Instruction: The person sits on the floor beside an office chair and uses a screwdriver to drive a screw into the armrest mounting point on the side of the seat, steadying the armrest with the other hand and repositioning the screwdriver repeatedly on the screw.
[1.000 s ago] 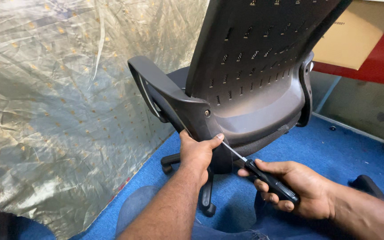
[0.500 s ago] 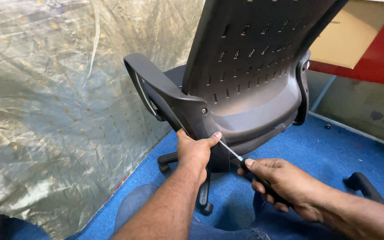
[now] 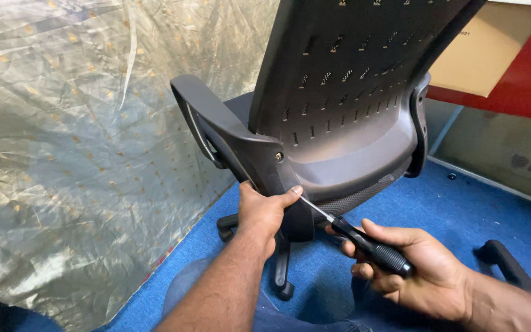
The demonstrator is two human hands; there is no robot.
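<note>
Barely shifted, right hand (image 3: 422, 270) keeps gripping the screwdriver (image 3: 364, 243) at the armrest (image 3: 241, 138); left hand (image 3: 265, 212) still clasps it.

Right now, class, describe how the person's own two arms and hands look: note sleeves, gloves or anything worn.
Both the left hand and the right hand are bare, with no gloves, rings or watch showing. Both forearms are uncovered; no sleeve reaches into view.

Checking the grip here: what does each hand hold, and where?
Right hand holds screwdriver by its black handle; left hand grips the chair armrest at its lower end.
</note>
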